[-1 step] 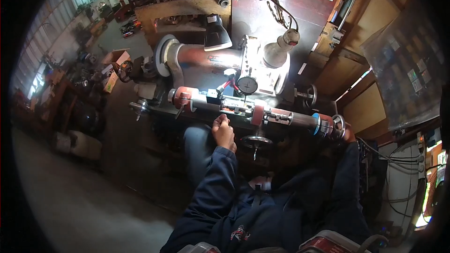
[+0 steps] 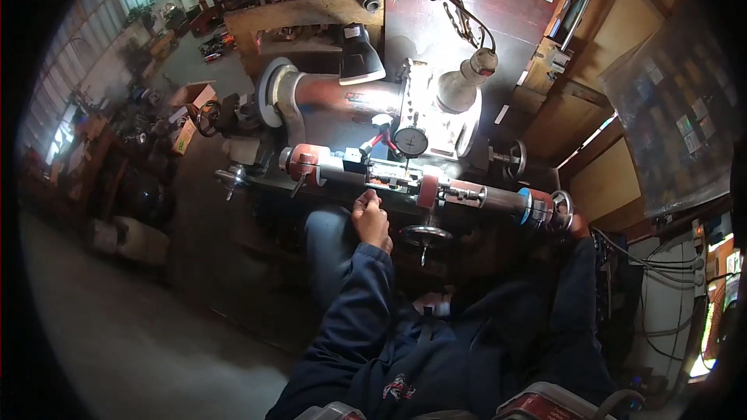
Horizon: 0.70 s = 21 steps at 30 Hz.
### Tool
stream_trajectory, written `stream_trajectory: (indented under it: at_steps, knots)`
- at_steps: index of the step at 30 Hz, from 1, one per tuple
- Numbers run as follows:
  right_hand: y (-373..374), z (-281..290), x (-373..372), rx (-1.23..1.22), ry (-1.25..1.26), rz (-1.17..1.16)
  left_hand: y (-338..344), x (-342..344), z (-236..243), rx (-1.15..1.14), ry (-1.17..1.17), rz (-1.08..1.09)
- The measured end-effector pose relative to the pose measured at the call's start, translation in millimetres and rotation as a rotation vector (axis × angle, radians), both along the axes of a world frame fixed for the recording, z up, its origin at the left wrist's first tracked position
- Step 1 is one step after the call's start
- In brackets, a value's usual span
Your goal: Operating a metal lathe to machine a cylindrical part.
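A horizontal steel-bar fixture [image 2: 504,200] with red end collars spans the machine in front of me. My left hand [image 2: 372,222] is closed in a pinch just below the bright open section in its middle; what the fingertips hold, if anything, is too small to make out. Above that section stands a round dial indicator [image 2: 411,141], beside a black block [image 2: 355,159] on the bar. At the bar's right end, my right hand [image 2: 580,226] closes on the rim of a metal handwheel [image 2: 562,210], its fingers partly hidden in shadow.
Below the bar sits another handwheel [image 2: 426,235] with a crank handle. A lit work lamp [image 2: 461,85] hangs over the machine's white-lit head. Behind lies a red cylindrical body [image 2: 327,93] with a dark boot-shaped cover [image 2: 359,56] on it. Cables [image 2: 661,264] run along the right.
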State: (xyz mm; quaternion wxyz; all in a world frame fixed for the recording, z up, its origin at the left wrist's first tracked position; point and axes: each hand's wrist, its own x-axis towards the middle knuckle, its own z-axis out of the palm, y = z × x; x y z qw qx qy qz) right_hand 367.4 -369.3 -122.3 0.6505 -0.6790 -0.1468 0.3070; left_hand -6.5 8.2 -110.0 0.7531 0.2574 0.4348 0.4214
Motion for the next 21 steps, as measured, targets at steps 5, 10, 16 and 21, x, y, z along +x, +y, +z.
stream_trajectory:
  at_steps: [5,10,16,21]
  knots:
    - [-18.1,-12.3,-27.0,-0.591,-0.641,0.080,-0.8,0.5,1.8,0.000,-0.010,0.008]
    - [-13.5,60.0,-102.9,-0.426,-0.383,-0.026,-0.2,-2.7,0.6,0.004,-0.016,0.005]
    - [-25.6,90.4,-99.8,-0.373,-0.451,-0.019,-3.7,1.9,3.0,-0.020,0.002,-0.033]
    - [-0.3,102.2,-87.8,-0.247,-0.459,-0.125,-4.6,2.6,5.8,-0.011,0.015,-0.039]
